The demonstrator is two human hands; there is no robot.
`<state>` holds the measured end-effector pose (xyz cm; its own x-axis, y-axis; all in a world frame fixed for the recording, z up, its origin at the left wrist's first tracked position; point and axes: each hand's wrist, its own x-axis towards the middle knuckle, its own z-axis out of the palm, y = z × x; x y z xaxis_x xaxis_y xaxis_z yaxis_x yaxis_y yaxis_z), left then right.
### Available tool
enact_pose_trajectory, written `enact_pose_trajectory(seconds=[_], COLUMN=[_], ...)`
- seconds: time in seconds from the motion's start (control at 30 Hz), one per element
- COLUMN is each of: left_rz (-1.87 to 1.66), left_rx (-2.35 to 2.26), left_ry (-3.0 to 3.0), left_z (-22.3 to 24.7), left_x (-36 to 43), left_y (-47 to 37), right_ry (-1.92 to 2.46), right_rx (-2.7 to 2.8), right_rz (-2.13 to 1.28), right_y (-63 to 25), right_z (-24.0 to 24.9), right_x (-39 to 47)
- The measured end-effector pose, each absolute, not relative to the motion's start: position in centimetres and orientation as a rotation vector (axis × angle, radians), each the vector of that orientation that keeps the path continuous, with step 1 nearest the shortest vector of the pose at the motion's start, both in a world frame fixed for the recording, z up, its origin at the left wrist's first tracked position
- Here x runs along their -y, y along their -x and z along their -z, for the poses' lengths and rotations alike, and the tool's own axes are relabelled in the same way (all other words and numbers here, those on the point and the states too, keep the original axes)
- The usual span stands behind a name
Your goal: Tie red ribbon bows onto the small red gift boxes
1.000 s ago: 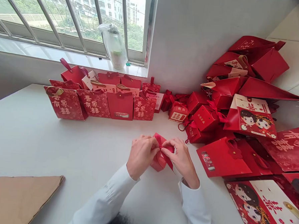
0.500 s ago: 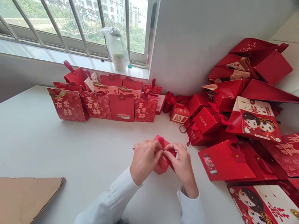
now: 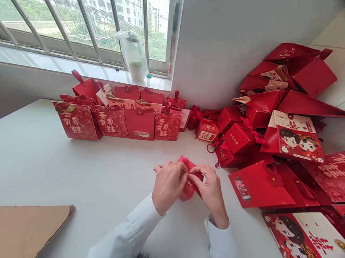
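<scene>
A small red gift box (image 3: 188,192) stands on the white table below my fingers, with a red ribbon (image 3: 185,162) on its top. My left hand (image 3: 169,184) pinches the ribbon from the left side, its fingertips closed over the middle of the box top. From the right, my right hand (image 3: 211,188) pinches the same ribbon, thumb and forefinger almost touching those of the left. The knot or crossing of the ribbon is mostly hidden by the fingertips. Part of the box is covered by my left hand.
Red gift bags (image 3: 112,120) stand in rows along the wall under the window. Small red boxes (image 3: 238,138) are heaped at the right, beside a pile of bags and flat packages (image 3: 260,187). A brown cardboard sheet (image 3: 22,229) lies at the front left of the table (image 3: 106,171).
My left hand has shifted very slightly around the ribbon. The box and my right hand stay in place.
</scene>
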<state>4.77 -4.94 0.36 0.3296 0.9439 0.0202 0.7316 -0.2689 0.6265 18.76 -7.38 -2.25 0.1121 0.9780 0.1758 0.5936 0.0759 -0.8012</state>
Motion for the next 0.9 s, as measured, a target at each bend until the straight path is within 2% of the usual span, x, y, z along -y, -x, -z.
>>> enact_pose_trajectory(seconds=[0.57,0.9], left_rz=[-0.689,-0.658], left_rx=[-1.496,-1.425], left_ry=[-2.167,-2.070], left_z=[1.2,0.5], left_x=[4.7,4.7], left_y=[-5.1,-4.8], right_ry=[1.687,1.677], right_rx=[1.584,1.534], right_rz=[-0.610,-0.764], right_y=[-18.5,-20.6], right_z=[2.2,1.7], right_x=[7.2,7.1])
